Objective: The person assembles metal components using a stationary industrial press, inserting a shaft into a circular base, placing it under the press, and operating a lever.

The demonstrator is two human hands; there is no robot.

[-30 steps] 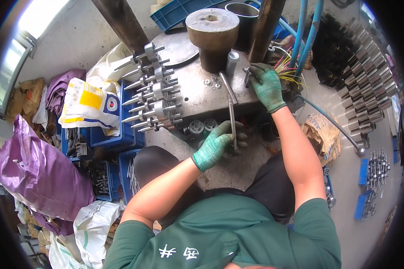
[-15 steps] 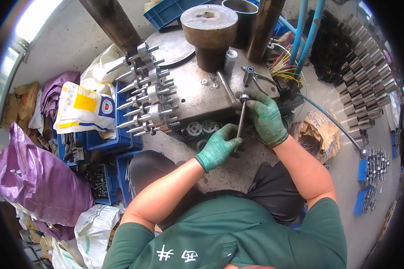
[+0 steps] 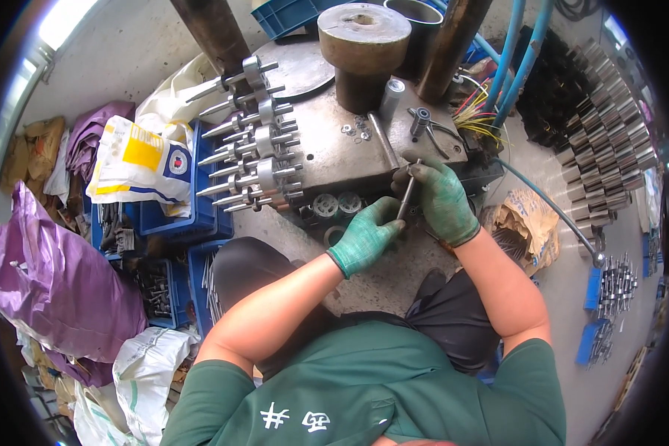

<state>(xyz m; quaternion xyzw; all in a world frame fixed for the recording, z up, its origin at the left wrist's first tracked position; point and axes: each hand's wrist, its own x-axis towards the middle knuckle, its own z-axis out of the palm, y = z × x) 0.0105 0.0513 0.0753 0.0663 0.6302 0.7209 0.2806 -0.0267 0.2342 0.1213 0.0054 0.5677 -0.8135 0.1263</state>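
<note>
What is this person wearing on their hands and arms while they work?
Both the left hand and the right hand wear green knitted work gloves with snug ribbed cuffs at the wrist, darkened with grime on the fingers. The forearms are bare. A dark green short-sleeved shirt covers the shoulders and upper arms, with white markings on it.

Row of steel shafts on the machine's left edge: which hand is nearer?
Left. The left hand sits just right of the steel shafts; the right hand is farther right, gripping a metal rod.
</note>
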